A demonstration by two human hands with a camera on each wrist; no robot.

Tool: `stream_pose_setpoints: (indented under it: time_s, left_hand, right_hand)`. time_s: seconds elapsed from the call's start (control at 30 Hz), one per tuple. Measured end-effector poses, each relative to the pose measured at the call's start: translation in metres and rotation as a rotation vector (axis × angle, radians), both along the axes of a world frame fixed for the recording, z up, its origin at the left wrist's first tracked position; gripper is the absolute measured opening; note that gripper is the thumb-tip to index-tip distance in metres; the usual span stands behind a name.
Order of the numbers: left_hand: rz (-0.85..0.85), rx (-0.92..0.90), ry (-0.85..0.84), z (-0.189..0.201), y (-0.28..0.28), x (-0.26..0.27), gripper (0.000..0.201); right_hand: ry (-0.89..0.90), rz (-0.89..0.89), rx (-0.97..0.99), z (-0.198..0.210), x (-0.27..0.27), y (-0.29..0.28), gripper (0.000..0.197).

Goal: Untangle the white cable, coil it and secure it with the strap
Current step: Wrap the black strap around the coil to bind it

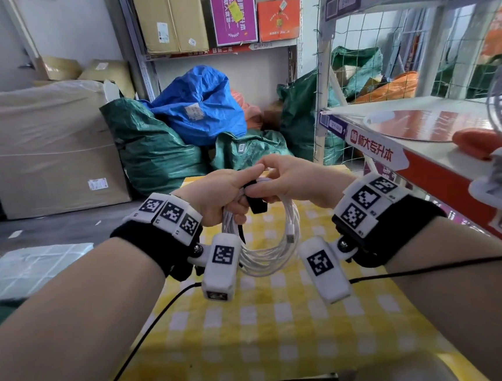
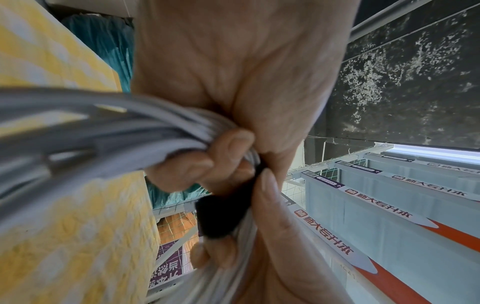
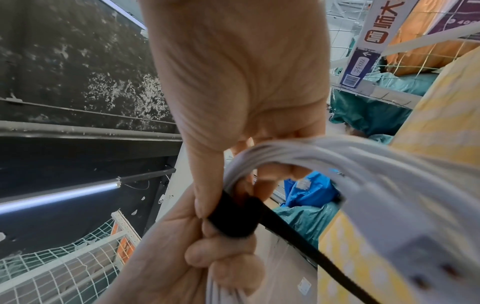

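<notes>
Both hands meet above the table point(image 1: 285, 324) w/ yellow check cloth. Left hand point(image 1: 218, 194) grips the top of the coiled white cable point(image 1: 274, 249), fingers curled round the bunched loops; coil hangs below, one plug end on its right side. Right hand point(image 1: 291, 177) pinches the black strap point(image 1: 256, 200) at the top of the coil, touching the left hand. Strap's wrapped round the loops in the right wrist view, tail trailing off.

The white cable point(image 1: 274, 249) is wound into a round coil of several loops, hanging upright above the table's far edge with one plug end point(image 1: 291, 236) lying against its right side. The black strap point(image 1: 255, 200) wraps the top of the bundle, its tail point(image 3: 306, 244) trailing loose.
</notes>
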State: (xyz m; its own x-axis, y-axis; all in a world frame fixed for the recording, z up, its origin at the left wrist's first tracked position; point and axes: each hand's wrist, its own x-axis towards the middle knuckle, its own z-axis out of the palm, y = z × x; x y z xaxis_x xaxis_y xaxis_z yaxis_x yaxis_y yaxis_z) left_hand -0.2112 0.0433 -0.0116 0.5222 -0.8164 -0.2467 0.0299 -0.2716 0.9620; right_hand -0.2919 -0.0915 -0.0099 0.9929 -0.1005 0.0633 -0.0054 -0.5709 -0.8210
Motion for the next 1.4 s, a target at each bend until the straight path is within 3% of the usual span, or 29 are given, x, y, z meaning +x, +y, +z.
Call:
stream_pose_setpoints:
  time_s: [0.3,0.47,0.63,0.8,0.97,1.13,1.4]
  left_hand:
    - [0.073,-0.151,-0.105,-0.007,0.001,0.009,0.036]
    - [0.050,-0.152,-0.130,-0.006,0.004,0.011,0.026]
    - [0.095,-0.141,-0.152,-0.006,0.000,0.009,0.030]
    - [0.126,-0.137,-0.147,-0.007,0.000,0.009,0.024]
    - [0.088,-0.132,-0.195,-0.005,0.001,0.006,0.015]
    - [0.039,-0.116,-0.173,-0.008,0.001,0.002,0.014]
    - [0.043,-0.132,-0.120,-0.008,0.002,0.005,0.019]
  right_hand:
    - [-0.140,-0.116,0.123,-0.012,0.007,-0.004,0.039]
    - [-0.146,-0.163,0.155,-0.013,0.008,-0.008,0.019]
    - [-0.115,-0.170,0.112,-0.012,0.006,-0.007,0.008]
    - [-0.045,-0.130,0.236,-0.009,0.006,-0.009,0.041]
    - [-0.047,-0.079,0.285,-0.004,0.006,-0.011,0.035]
    - [-0.127,-0.137,0.291,-0.004,0.009,-0.011,0.026]
    - [-0.260,-0.388,0.303,-0.015,0.021,-0.020,0.030]
